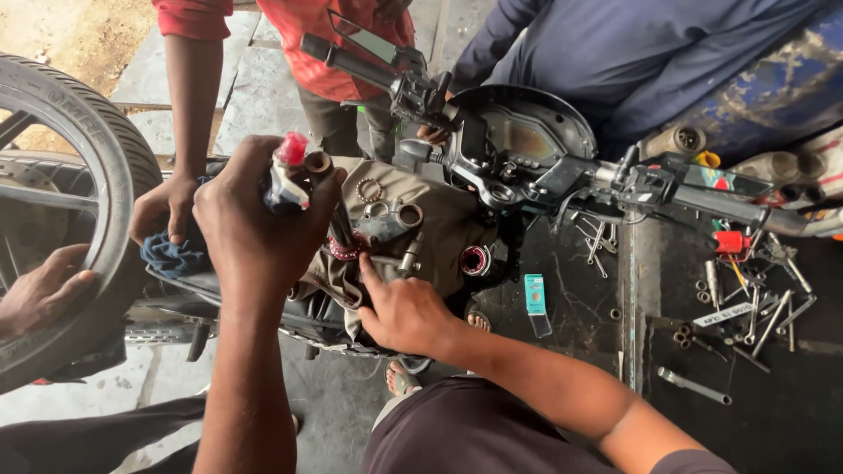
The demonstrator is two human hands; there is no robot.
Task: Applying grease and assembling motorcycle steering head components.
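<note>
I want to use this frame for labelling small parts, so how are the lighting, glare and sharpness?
Head view: soft, even daylight with no hard shadows; the sandy ground at top left is nearly washed out. The motorcycle's round instrument panel shows a pale reflection. The left hand, raised close to the camera with a red-capped tube, looks slightly soft, while the right hand and the loose bolts and tools are sharp enough.

A tyre (79,175) stands left; loose bolts (755,307) lie scattered right.
</note>
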